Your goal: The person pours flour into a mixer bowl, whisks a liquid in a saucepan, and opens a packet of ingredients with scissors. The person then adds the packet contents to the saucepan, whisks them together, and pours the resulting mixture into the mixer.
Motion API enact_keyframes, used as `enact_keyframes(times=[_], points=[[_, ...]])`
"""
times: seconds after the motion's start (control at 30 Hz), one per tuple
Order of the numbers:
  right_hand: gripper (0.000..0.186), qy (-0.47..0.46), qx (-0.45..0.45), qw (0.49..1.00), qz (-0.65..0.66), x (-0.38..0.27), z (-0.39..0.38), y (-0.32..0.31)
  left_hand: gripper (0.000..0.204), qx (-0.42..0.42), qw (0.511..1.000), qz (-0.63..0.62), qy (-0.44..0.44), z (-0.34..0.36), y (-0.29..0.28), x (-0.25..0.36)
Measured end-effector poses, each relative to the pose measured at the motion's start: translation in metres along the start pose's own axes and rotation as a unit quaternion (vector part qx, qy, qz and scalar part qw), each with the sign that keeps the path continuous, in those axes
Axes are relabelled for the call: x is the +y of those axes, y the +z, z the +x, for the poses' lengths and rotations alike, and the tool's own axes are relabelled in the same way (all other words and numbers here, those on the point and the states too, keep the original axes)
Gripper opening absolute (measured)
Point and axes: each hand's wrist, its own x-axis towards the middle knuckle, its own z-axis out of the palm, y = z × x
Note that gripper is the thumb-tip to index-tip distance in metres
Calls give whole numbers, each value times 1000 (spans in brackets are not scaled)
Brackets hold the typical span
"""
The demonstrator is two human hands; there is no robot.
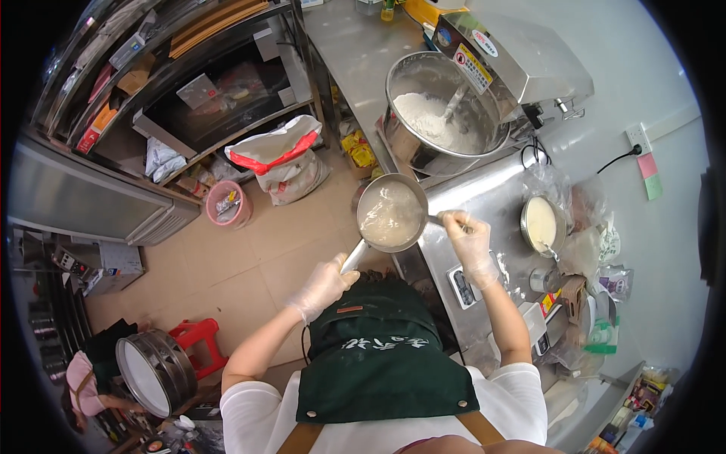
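Observation:
A steel saucepan [392,213] of cloudy, whitish liquid is held up in front of me, just off the counter's edge. My left hand [324,287], in a clear plastic glove, is wrapped round its long silver handle [354,257]. My right hand [470,246], gloved too, closes on a thin dark handle [435,220] at the pan's right rim. Whether that belongs to a utensil or to the pan I cannot tell. Beyond the pan, a large steel mixer bowl [403,140] holds white flour, with the mixer's metal hook in it.
Right of my right hand, a bowl [522,219] of cream-coloured mixture and a small scale [463,286] sit on the steel counter [484,198]. A white-and-red sack [291,170] and a pink bin [228,204] stand on the floor. At lower left, a person [91,378] is beside a large round sieve [155,372].

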Motion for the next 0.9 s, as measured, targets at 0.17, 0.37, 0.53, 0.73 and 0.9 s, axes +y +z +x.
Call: enact_keyframes(times=[0.17,0.37,0.53,0.73,0.9], points=[[12,-134,-27,990,-34,-7,-9,4,33,32,998,55,29,3,3,-7],[17,-279,-129,949,-67,-23,-27,15,26,-25,995,-90,-28,6,4,-8],[19,-386,25,876,-289,-28,-17,13,22,-93,971,-218,-22,6,6,-17],[12,-437,-70,866,-234,-35,-17,19,22,-116,962,-246,-21,4,8,-11],[15,-418,-31,857,-300,-46,-36,8,22,-112,961,-252,-19,5,8,-21]])
